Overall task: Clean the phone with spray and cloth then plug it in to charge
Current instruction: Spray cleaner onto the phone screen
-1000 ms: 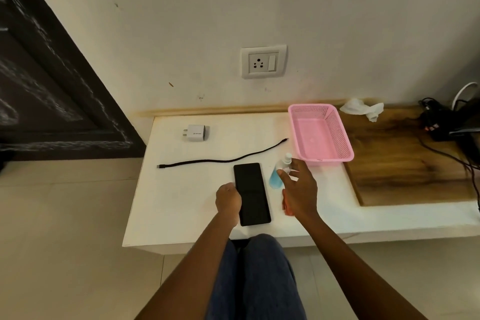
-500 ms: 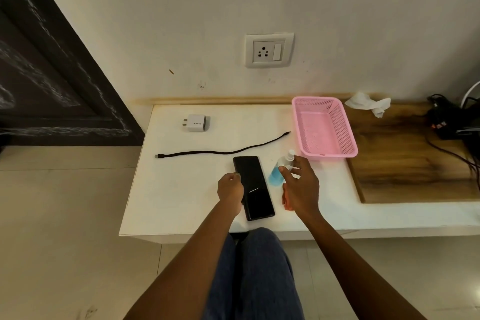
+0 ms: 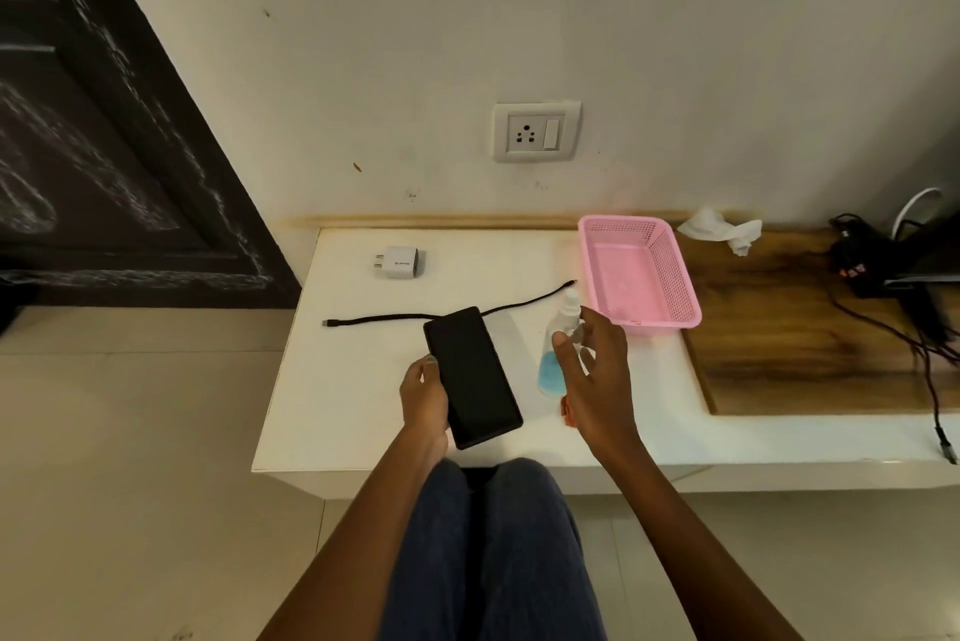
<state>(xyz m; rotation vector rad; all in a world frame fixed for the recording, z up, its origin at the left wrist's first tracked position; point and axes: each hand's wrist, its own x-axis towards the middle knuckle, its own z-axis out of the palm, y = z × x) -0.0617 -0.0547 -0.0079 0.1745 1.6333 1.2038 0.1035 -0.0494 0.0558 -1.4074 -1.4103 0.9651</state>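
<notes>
Left hand [image 3: 423, 398] clamped on the one phone [image 3: 471, 376], fingers wrapped along its left edge, screen up and dark, top end tilted away over the white table [image 3: 363, 380]. Right hand [image 3: 597, 380] curled around the one spray bottle [image 3: 558, 349], thumb on its near side; can't tell if the grip is fully closed. Bottle stands upright, blue liquid low in it, white nozzle on top, just right of the phone. One black cable [image 3: 395, 319] lies behind the phone, one white charger [image 3: 399, 262] further back left. One pink basket [image 3: 641, 271] right of the bottle, one white cloth [image 3: 719, 227] crumpled behind it on the wooden board [image 3: 810, 354]. One wall socket [image 3: 535, 132] above. Something orange shows under the right palm, unclear what
</notes>
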